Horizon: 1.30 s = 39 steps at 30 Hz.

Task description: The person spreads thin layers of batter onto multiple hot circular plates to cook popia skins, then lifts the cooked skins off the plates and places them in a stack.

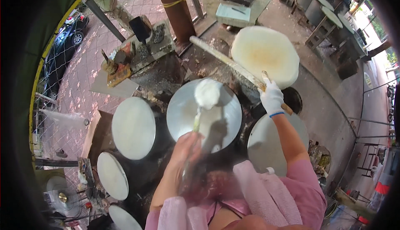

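In my bare left hand (187,146), closed around its handle, is a ladle (196,122) heaped with thick white batter (207,93). Its bowl is over a wide round metal griddle (183,105), whose surface carries a dark shadow. My right hand (271,98), in a white glove with a blue cuff, grips a long pale wooden stick (227,61) that slants up to the left. A short brown wooden end (264,75) pokes out above the glove; whether it belongs to a second tool I cannot tell. Just beyond that hand lies a large round pale flatbread (266,55), browned in the middle.
More round griddles or lids surround me: one at the left (133,128), a smaller one (113,175) nearer, and one under my right forearm (271,142). A cluttered stand (154,59) and a rusty post (176,11) are beyond. A fan (62,196) stands lower left.
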Available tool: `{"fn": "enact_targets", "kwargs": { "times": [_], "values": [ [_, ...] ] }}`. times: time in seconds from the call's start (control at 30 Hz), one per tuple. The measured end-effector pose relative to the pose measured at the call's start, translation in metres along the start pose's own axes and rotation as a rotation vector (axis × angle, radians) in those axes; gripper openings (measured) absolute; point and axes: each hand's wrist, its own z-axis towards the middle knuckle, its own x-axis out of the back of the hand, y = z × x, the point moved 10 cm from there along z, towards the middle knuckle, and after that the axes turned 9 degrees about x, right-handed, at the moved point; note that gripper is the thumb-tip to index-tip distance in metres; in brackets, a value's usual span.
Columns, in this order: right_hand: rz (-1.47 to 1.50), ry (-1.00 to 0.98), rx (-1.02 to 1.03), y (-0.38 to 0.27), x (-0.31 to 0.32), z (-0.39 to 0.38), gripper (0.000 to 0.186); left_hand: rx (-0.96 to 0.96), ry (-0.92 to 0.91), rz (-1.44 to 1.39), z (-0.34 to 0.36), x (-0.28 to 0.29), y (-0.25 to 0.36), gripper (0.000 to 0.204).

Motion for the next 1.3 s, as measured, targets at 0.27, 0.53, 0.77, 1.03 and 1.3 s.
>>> {"fn": "enact_targets", "kwargs": {
  "times": [0.27, 0.53, 0.77, 1.03, 1.3],
  "values": [
    [1.036, -0.055, -0.331, -0.027, -0.053, -0.178, 0.058, -0.65, 0.471, 1.259, 0.116, 0.029, -0.033, 0.021],
    [0.248, -0.225, -0.405, -0.053, -0.125, -0.269, 0.056, -0.881, 0.631, 1.397, 0.088, 0.08, 0.04, 0.03],
    [0.937, -0.225, -0.691, -0.123, -0.173, -0.229, 0.052, -0.815, 0.509, 0.876, 0.038, 0.145, 0.064, 0.016],
    [0.859, 0.061, -0.656, -0.095, -0.177, -0.273, 0.046, -0.52, 0.272, 0.744, 0.014, 0.219, -0.032, 0.011],
    [0.756, -0.097, -0.338, -0.156, -0.123, -0.199, 0.044, -0.572, 0.426, 0.737, -0.038, 0.247, -0.025, 0.01]
  ]
}}
